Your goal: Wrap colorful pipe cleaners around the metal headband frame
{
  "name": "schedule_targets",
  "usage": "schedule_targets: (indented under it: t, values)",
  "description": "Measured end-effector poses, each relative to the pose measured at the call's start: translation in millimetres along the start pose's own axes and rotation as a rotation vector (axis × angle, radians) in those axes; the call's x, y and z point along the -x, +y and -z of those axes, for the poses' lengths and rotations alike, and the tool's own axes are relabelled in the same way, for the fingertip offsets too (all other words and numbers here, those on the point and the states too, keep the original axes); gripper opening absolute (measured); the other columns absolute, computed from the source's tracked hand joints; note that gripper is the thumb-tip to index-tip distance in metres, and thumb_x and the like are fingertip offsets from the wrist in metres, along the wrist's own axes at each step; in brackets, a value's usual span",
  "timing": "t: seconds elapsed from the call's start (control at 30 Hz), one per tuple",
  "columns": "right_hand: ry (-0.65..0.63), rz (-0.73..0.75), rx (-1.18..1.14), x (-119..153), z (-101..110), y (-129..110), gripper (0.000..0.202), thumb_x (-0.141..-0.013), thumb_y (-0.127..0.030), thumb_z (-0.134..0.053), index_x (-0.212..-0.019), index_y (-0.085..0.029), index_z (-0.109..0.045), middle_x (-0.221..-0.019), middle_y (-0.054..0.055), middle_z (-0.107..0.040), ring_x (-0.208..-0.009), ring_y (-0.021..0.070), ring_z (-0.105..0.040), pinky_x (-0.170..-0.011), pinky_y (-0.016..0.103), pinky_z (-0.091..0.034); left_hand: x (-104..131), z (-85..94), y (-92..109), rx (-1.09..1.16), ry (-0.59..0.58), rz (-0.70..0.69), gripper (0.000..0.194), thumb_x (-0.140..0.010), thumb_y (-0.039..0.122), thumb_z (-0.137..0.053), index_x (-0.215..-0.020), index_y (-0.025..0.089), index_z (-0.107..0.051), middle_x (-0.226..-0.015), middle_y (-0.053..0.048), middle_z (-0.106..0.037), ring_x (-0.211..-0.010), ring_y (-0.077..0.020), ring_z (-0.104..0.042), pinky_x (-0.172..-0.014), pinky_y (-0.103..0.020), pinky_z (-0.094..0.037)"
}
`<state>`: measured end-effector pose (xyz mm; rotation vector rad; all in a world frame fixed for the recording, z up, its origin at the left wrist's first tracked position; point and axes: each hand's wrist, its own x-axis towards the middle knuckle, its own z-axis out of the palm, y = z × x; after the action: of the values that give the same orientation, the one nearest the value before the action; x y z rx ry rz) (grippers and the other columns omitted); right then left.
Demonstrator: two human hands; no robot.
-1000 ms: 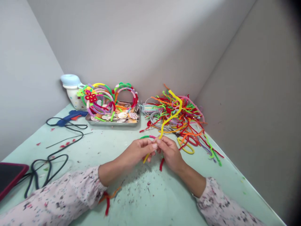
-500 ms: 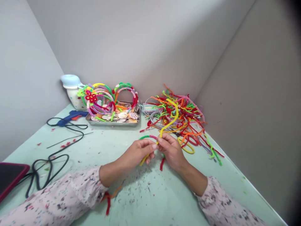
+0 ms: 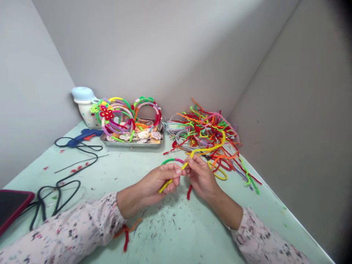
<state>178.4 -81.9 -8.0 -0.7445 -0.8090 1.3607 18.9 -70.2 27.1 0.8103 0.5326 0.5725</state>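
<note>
A yellow pipe cleaner (image 3: 207, 149) runs between my two hands above the middle of the table. My left hand (image 3: 162, 179) is closed, pinching it near its lower end, which sticks out below the fingers. My right hand (image 3: 200, 174) is closed as well, with thumb and finger on the pipe cleaner where it bends; its long end curves up to the right. Just behind the hands shows an arc of green and pink pipe cleaner (image 3: 172, 160), partly hidden by them. A short red piece (image 3: 189, 192) is beside my right hand.
A metal tray (image 3: 132, 145) of shells carries several colourful headbands (image 3: 106, 113). To its right lies a heap of pipe cleaners (image 3: 211, 126). On the left are a blue glue gun (image 3: 82, 137), its black cord (image 3: 59, 187), a cup (image 3: 85, 106) and a dark red-edged device (image 3: 13, 207).
The long free end of the yellow pipe cleaner has swung down to the right. Its lower end reaches slightly further out below my left hand. Both hands stay nearly in place.
</note>
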Motion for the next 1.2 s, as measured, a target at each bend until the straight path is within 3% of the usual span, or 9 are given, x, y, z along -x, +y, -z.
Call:
schedule_targets:
  t: [0.1, 0.33, 0.5, 0.63, 0.87, 1.0, 1.1, 1.2]
  values:
    - [-0.032, -0.011, 0.0, -0.2, 1.1, -1.2, 0.015, -0.075, -0.03, -0.072, -0.073, -0.02, -0.062, -0.063, -0.003, -0.057, -0.055, 0.0082, -0.05, -0.056, 0.02, -0.041, 0.4, -0.4, -1.3, 0.034, -0.019, 0.007, 0.009, -0.076, 0.018, -0.064, -0.074, 0.013, -0.057, -0.055, 0.005, -0.05, -0.037, -0.0009, -0.037, -0.037, -0.015, -0.025]
    - [-0.064, -0.018, 0.0, -3.6, 8.9, -4.6, 0.012, -0.075, -0.029, -0.071, -0.078, -0.019, -0.065, -0.065, -0.004, -0.057, -0.053, 0.0055, -0.047, -0.05, 0.016, -0.038, -0.9, 2.2, -3.8, -0.166, 0.063, -0.044, 0.012, -0.075, 0.024, -0.064, -0.074, 0.013, -0.059, -0.053, 0.005, -0.052, -0.035, -0.0018, -0.037, -0.036, -0.017, -0.022]
    - [0.017, -0.037, -0.021, -5.0, 8.6, -6.5, 0.015, -0.074, -0.028, -0.072, -0.073, -0.016, -0.063, -0.054, -0.005, -0.052, -0.046, 0.004, -0.045, -0.042, 0.013, -0.033, -0.9, 0.5, -3.0, -0.201, 0.065, -0.013, 0.012, -0.077, 0.026, -0.061, -0.075, 0.014, -0.059, -0.049, 0.005, -0.05, -0.033, -0.002, -0.034, -0.035, -0.019, -0.017]
    - [0.071, -0.058, -0.106, -6.5, 6.0, -9.1, 0.018, -0.07, -0.028, -0.074, -0.071, -0.015, -0.062, -0.059, -0.004, -0.056, -0.046, 0.004, -0.046, -0.04, 0.013, -0.033, -0.4, -0.2, -3.0, -0.191, 0.058, -0.016, 0.014, -0.077, 0.024, -0.06, -0.068, 0.015, -0.054, -0.046, 0.008, -0.043, -0.032, -0.0015, -0.027, -0.036, -0.019, -0.014]
    - [0.26, 0.034, -0.093, -18.7, 14.1, -14.4, 0.028, -0.073, -0.042, -0.07, -0.071, -0.016, -0.061, -0.052, -0.004, -0.054, -0.039, 0.0039, -0.043, -0.036, 0.014, -0.031, 1.2, 1.9, -9.4, -0.196, 0.02, -0.013, 0.03, -0.082, 0.033, -0.058, -0.06, 0.016, -0.045, -0.04, 0.009, -0.032, -0.033, -0.0028, -0.022, -0.037, -0.021, -0.013]
    - [0.403, 0.111, 0.017, -25.0, 18.2, -18.2, 0.039, -0.078, -0.054, -0.061, -0.068, -0.016, -0.059, -0.054, -0.003, -0.055, -0.043, 0.0058, -0.048, -0.038, 0.016, -0.035, 1.3, 0.0, -12.5, -0.202, 0.002, -0.022, 0.028, -0.085, 0.038, -0.054, -0.067, 0.016, -0.051, -0.041, 0.009, -0.03, -0.034, -0.004, -0.021, -0.037, -0.021, -0.013]
    - [0.413, 0.136, -0.057, -28.3, 17.6, -26.0, 0.041, -0.081, -0.055, -0.057, -0.063, -0.018, -0.052, -0.055, -0.004, -0.054, -0.048, 0.0073, -0.051, -0.042, 0.018, -0.038, 1.1, -1.5, -16.2, -0.229, -0.005, -0.02, 0.024, -0.086, 0.036, -0.053, -0.077, 0.015, -0.057, -0.039, 0.01, -0.029, -0.033, -0.0044, -0.019, -0.036, -0.021, -0.013]
    - [0.378, 0.072, -0.203, -29.8, 14.9, -36.2, 0.045, -0.086, -0.054, -0.049, -0.058, -0.019, -0.041, -0.044, -0.008, -0.038, -0.037, 0.0059, -0.036, -0.036, 0.019, -0.03, 2.0, -4.0, -21.4, -0.294, 0.001, 0.0, 0.026, -0.087, 0.037, -0.051, -0.086, 0.013, -0.062, -0.038, 0.01, -0.029, -0.033, -0.0047, -0.019, -0.036, -0.021, -0.014]
